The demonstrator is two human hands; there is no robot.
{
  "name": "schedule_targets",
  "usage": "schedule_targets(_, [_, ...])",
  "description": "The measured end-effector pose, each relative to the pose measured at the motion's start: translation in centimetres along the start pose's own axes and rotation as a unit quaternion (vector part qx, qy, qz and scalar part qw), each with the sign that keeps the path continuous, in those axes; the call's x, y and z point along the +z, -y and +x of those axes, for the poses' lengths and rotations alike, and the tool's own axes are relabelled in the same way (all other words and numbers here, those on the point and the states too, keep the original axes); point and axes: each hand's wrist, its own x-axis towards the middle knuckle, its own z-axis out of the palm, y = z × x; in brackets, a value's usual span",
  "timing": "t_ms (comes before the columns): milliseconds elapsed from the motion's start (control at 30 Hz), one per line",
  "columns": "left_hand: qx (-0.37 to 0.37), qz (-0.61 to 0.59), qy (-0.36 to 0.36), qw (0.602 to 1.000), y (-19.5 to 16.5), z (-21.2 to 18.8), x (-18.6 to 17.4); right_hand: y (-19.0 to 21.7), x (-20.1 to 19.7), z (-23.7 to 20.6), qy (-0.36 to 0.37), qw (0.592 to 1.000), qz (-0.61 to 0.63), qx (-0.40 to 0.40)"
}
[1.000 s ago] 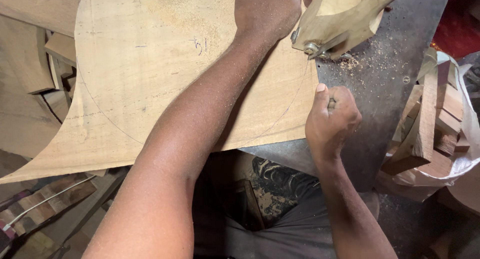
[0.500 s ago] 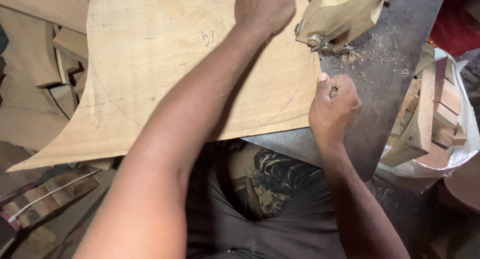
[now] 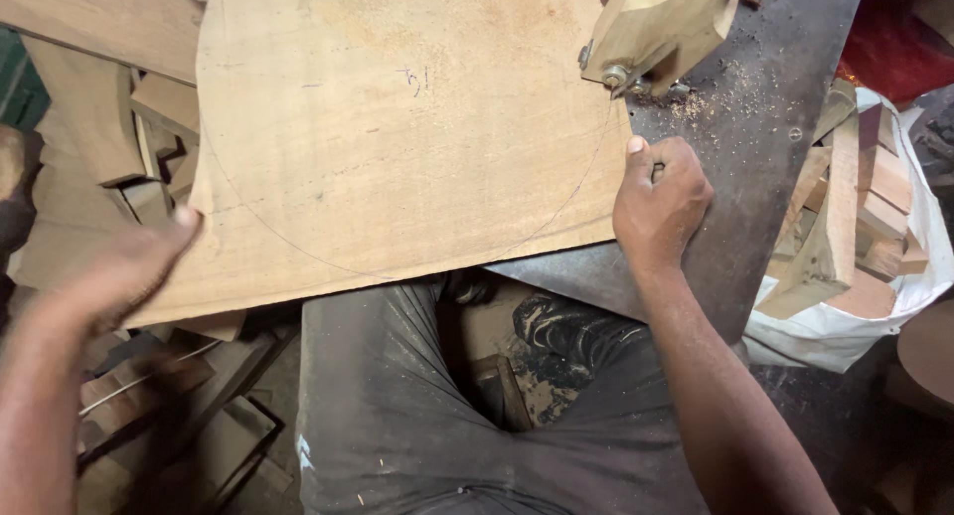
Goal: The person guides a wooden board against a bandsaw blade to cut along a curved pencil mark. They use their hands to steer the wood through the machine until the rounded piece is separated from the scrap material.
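A wide, pale wooden board (image 3: 397, 147) with a pencilled curve lies on a dark metal saw table (image 3: 755, 167). Its right edge meets the blade under a wooden blade guide (image 3: 656, 28). My right hand (image 3: 661, 202) rests on the table with its fingers curled, the thumb pressing the board's right edge just below the blade. My left hand (image 3: 119, 276) is blurred at the board's lower left corner, and its thumb tip is at the edge. It holds nothing.
Sawdust (image 3: 725, 102) lies around the blade. A white sack (image 3: 845, 326) of wood offcuts stands at the right. Planks and scrap wood (image 3: 109, 127) are stacked at the left. My dark trousers (image 3: 417, 416) show below the table edge.
My left hand has come off the top of the board near the blade and swung back to its lower left corner. The right hand has stayed at the right edge.
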Motion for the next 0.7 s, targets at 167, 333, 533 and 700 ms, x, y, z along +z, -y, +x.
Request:
schedule_targets(167, [0.102,0.120,-0.092,0.983,1.8,0.9,2.0,0.0,0.0,-0.1,-0.004,1.000,0.015,-0.009])
schedule_targets(333, [0.122,0.146,-0.131,0.973,1.6,1.2,2.3,-0.4,0.1,0.0,-0.004,1.000,0.000,-0.017])
schedule_targets(533, [0.101,0.155,-0.125,0.975,1.7,0.8,2.5,-0.3,0.1,0.1,-0.001,1.000,-0.016,-0.013])
schedule_targets(700, [0.094,0.141,-0.122,0.978,1.6,0.9,2.6,-0.3,0.1,0.0,-0.002,1.000,-0.011,0.007])
